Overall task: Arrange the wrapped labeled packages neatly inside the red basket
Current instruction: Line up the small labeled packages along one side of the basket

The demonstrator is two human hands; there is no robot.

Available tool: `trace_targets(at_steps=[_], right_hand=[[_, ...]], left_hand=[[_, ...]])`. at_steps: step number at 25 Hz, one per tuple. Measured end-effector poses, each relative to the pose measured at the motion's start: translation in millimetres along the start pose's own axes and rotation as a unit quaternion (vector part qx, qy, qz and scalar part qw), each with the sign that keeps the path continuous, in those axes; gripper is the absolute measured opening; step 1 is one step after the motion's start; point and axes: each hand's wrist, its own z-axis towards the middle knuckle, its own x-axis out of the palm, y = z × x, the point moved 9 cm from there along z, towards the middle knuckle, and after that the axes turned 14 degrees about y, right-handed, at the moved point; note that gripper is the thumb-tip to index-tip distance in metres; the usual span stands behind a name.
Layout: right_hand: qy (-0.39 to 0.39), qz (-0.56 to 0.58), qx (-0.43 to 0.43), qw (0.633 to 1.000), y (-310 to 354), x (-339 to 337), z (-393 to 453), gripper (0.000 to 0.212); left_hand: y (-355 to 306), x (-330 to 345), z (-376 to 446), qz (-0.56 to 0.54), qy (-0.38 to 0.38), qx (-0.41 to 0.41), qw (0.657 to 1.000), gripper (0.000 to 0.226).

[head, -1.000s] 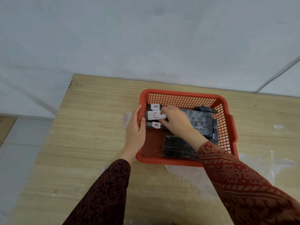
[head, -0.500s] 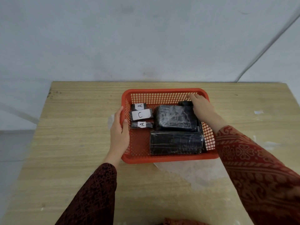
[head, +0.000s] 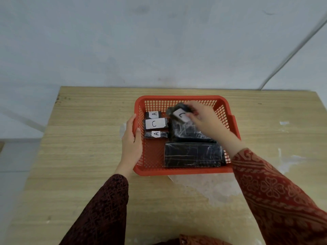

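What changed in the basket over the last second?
The right hand left the labelled stack at the left, reached to the far right corner, and now holds a small labelled package lifted over the large wrapped package. The left hand stays on the red basket rim; the three left packages are unmoved.

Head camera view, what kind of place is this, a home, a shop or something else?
Hard to say; probably a plain workroom set up for sorting. A bare wooden table stands against an unadorned pale wall, holding only a red basket of wrapped, lettered packages.
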Motion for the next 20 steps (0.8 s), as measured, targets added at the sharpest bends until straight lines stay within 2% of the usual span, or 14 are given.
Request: trace_targets(at_steps=[3,7,11,16,18,20], right_hand=[[0.117,0.018,-0.073,0.990,44,49,14,0.019],[0.240,-0.059,-0.080,0.966,60,96,35,0.018],[0.262,-0.107,-0.057,0.957,65,117,52,0.023],[0.267,-0.052,-0.028,0.962,58,115,56,0.022],[0.311,-0.087,-0.019,0.946,56,130,47,0.023],[0.310,-0.155,-0.014,0.938,57,143,38,0.027]], left_hand=[[-2,-1,0,0.008,-0.002,0.005,1.000,0.043],[-7,-1,-1,0.024,-0.008,0.023,0.999,0.044],[-5,-3,0,0.020,-0.015,0.027,0.999,0.044],[-3,-2,1,0.007,-0.004,0.022,1.000,0.044],[-2,-2,1,0.010,-0.007,0.022,1.000,0.045],[-3,-3,1,0.014,-0.011,0.027,0.999,0.045]])
